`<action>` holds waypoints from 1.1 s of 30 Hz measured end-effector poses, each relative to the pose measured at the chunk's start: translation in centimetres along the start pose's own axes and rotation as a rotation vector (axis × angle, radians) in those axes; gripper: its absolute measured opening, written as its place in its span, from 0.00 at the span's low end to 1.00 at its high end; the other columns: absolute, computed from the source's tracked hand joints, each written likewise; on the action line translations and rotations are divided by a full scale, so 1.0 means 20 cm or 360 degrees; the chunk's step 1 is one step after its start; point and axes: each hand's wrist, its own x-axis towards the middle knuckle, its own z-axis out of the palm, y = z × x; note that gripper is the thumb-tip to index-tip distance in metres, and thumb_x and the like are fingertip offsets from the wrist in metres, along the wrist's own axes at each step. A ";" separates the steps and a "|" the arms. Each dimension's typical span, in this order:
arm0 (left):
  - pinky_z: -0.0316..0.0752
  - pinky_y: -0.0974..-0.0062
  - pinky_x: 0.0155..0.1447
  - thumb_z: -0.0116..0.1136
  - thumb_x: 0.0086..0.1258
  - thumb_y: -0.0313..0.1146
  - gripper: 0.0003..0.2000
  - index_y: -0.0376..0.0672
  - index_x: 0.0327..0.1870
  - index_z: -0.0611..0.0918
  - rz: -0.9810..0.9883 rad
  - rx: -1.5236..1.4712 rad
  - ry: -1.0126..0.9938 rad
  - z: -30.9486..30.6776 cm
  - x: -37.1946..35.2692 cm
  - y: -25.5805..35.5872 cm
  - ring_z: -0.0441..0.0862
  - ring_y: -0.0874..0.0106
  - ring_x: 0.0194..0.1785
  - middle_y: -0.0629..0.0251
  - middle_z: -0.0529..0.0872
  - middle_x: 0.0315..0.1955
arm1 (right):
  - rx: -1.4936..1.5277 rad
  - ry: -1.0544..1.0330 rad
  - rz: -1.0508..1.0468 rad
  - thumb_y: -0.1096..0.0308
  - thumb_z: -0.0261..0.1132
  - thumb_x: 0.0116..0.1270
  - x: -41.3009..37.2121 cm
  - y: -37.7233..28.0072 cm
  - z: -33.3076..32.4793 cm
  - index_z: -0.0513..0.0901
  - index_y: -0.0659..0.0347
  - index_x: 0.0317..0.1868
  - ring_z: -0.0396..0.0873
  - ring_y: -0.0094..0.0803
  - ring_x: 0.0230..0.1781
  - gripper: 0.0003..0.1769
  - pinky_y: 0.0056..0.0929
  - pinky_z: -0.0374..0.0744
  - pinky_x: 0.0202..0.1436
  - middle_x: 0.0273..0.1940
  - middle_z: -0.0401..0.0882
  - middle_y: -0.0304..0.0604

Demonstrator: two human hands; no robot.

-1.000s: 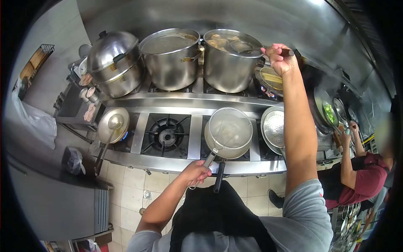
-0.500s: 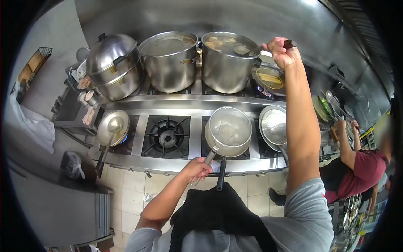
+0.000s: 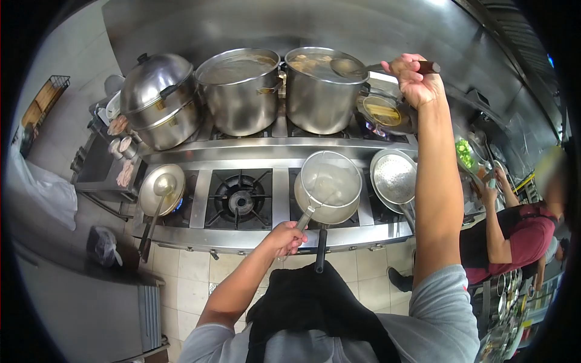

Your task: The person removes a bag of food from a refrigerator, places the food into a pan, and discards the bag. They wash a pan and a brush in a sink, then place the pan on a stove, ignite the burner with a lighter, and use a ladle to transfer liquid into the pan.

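Note:
My left hand is closed round the handle of a wire-mesh strainer. The strainer lies over a pan on the front burner, whose black handle points toward me beside that hand. Stretched far forward, my right hand grips the dark end of a long ladle. The ladle's bowl is over the mouth of the right-hand stockpot, near its right side. Pale brown pieces float in that pot's liquid.
Left of it stand another stockpot and a domed lidded pot. A pan with a ladle sits over a flame at front left. Beside the strainer is a perforated skimmer. Another person works with green food at right.
My right hand and the ladle handle have shifted slightly right, the bowl staying over the pot. My left hand holds the strainer almost still. At right, the other person's hands have moved.

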 end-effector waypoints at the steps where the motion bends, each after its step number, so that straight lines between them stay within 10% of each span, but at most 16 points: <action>1: 0.64 0.81 0.15 0.48 0.58 0.21 0.17 0.37 0.50 0.69 -0.0004 0.0001 -0.0004 0.00 0.00 0.01 0.65 0.82 0.14 0.63 0.78 0.27 | -0.0015 -0.0054 -0.0022 0.81 0.55 0.55 -0.04 0.02 0.00 0.48 0.86 0.55 0.66 0.26 0.15 0.32 0.16 0.62 0.09 0.20 0.65 0.42; 16: 0.63 0.79 0.18 0.46 0.60 0.20 0.15 0.36 0.49 0.70 0.0091 0.0033 -0.0057 -0.02 -0.05 0.07 0.66 0.82 0.16 0.60 0.77 0.28 | 0.0050 -0.0248 0.0201 0.71 0.47 0.66 -0.79 0.57 -0.35 0.59 0.90 0.54 0.72 0.28 0.20 0.25 0.24 0.72 0.13 0.29 0.73 0.45; 20: 0.62 0.79 0.17 0.46 0.59 0.20 0.14 0.35 0.48 0.69 0.0086 0.0030 -0.0042 -0.02 -0.07 0.03 0.65 0.82 0.16 0.61 0.78 0.27 | 0.0116 -0.0222 0.0437 0.69 0.48 0.65 -0.93 0.74 -0.66 0.66 0.76 0.57 0.76 0.29 0.21 0.23 0.25 0.74 0.14 0.28 0.74 0.42; 26: 0.61 0.79 0.16 0.46 0.59 0.21 0.13 0.35 0.47 0.70 0.0056 0.0039 -0.0025 -0.07 -0.04 -0.07 0.65 0.83 0.16 0.62 0.77 0.27 | -0.0518 0.0656 0.0158 0.71 0.57 0.58 -1.10 1.06 -0.94 0.68 0.69 0.52 0.64 0.22 0.13 0.21 0.19 0.63 0.06 0.21 0.68 0.36; 33: 0.63 0.80 0.16 0.46 0.59 0.21 0.13 0.36 0.46 0.70 -0.0010 0.0014 -0.0062 -0.06 -0.05 -0.14 0.66 0.83 0.16 0.62 0.77 0.28 | -0.1878 0.0725 0.0080 0.74 0.57 0.52 -1.37 1.30 -1.27 0.65 0.70 0.54 0.70 0.28 0.14 0.26 0.27 0.69 0.17 0.19 0.70 0.39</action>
